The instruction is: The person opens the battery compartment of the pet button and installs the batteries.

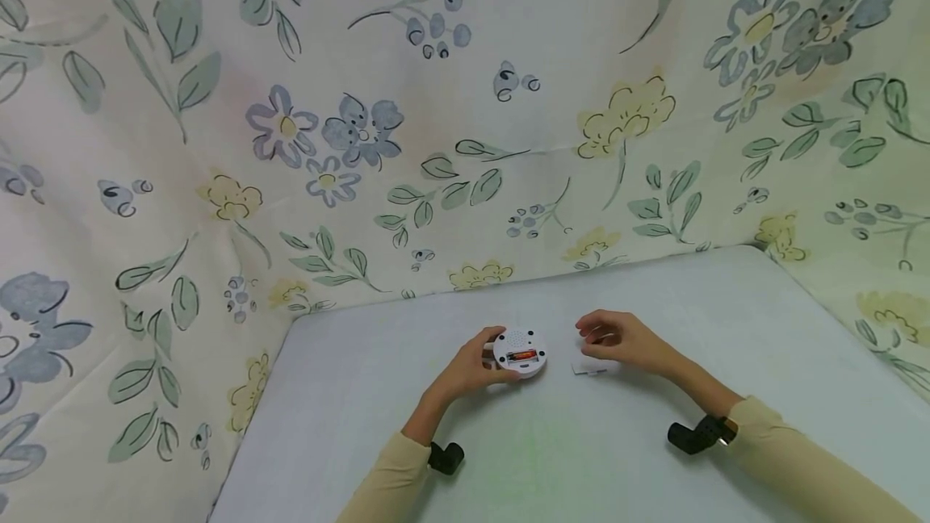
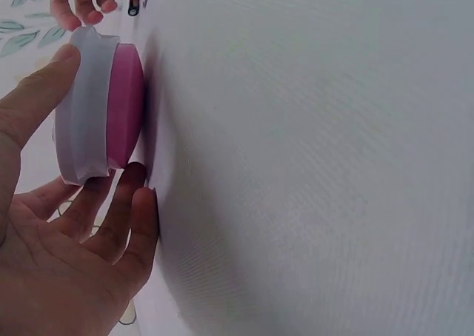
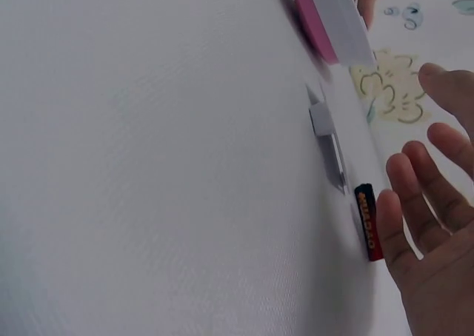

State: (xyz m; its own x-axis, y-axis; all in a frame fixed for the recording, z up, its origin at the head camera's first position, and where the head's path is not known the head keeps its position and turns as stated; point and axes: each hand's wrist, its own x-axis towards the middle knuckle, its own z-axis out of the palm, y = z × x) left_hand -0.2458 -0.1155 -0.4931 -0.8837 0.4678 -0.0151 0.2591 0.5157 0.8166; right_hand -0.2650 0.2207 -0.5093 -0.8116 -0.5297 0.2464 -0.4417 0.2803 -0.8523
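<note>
A round, white device (image 1: 517, 337) with a pink base (image 2: 126, 105) is gripped at its side by my left hand (image 1: 468, 367), thumb and fingers spread across its edges. Its underside faces up in the head view, with speaker holes and an uncovered battery compartment where a battery (image 1: 521, 355) shows. To the right, my right hand (image 1: 629, 340) hovers with fingers loosely bent, holding nothing. A small white battery cover (image 1: 587, 368) lies on the table beneath that hand. Beside the fingertips, a loose dark-and-red battery (image 3: 368, 221) lies on the table in the right wrist view.
A white-covered table (image 1: 552, 450) carries everything. Behind it and along its sides hangs a floral curtain (image 1: 465, 127). Each wrist wears a small black camera, the left one (image 1: 446, 458) and the right one (image 1: 699, 434) close above the table.
</note>
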